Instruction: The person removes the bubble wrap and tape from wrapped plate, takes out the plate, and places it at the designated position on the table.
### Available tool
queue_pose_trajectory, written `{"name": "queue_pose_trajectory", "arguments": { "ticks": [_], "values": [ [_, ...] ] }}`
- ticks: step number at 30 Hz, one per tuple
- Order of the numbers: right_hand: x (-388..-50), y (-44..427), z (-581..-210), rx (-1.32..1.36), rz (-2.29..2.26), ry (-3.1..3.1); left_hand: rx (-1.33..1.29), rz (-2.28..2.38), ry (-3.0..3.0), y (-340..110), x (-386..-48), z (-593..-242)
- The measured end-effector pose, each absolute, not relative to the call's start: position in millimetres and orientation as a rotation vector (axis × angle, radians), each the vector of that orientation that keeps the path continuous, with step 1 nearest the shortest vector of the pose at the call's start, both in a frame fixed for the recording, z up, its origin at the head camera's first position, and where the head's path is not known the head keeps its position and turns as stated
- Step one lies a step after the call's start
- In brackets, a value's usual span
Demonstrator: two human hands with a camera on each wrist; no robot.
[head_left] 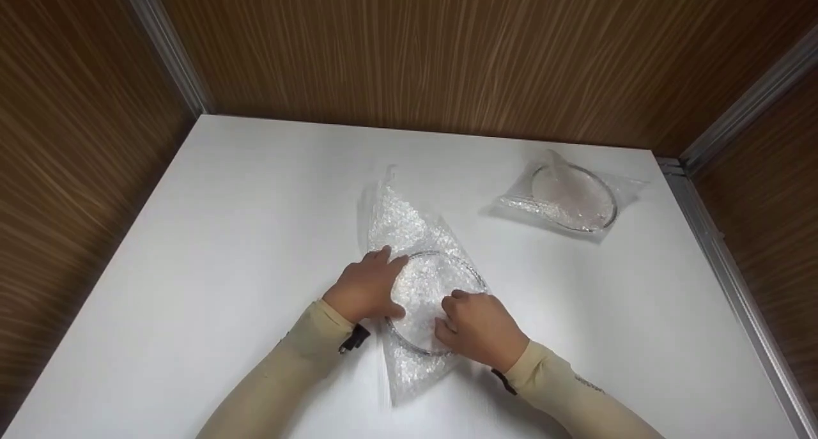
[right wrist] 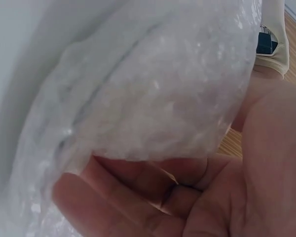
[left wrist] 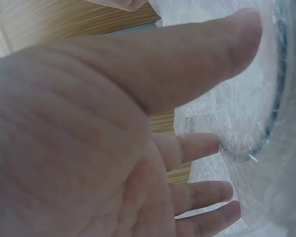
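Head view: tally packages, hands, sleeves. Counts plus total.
Clear, crinkled plastic packages with round grey rims (near package, far package): 2
Bare hands (left hand, right hand): 2
Beige cloth sleeves (left sleeve, right sleeve): 2
Total: 6

Right hand [right wrist: 217,197] against crinkled clear plastic [right wrist: 163,98]

Two hands [head_left: 367,287] [head_left: 482,327], two plastic packages [head_left: 423,285] [head_left: 572,199]
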State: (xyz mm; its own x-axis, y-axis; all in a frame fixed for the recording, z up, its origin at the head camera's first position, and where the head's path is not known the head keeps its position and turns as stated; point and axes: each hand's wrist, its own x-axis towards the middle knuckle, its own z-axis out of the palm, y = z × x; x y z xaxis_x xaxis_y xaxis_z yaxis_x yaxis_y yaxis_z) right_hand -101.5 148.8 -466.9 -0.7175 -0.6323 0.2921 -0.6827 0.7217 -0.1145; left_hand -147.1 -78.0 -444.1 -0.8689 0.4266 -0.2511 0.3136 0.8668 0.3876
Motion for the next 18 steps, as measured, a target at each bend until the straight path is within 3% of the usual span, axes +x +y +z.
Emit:
{"name": "queue_pose_trajectory", "arguments": {
  "ticks": [18],
  "values": [
    [-100.1, 146.2, -463.0, 1.055, 0.353, -2.678, 0.578, 0.517, 2.774, -75.2, -149.5, -447.2]
  ]
}}
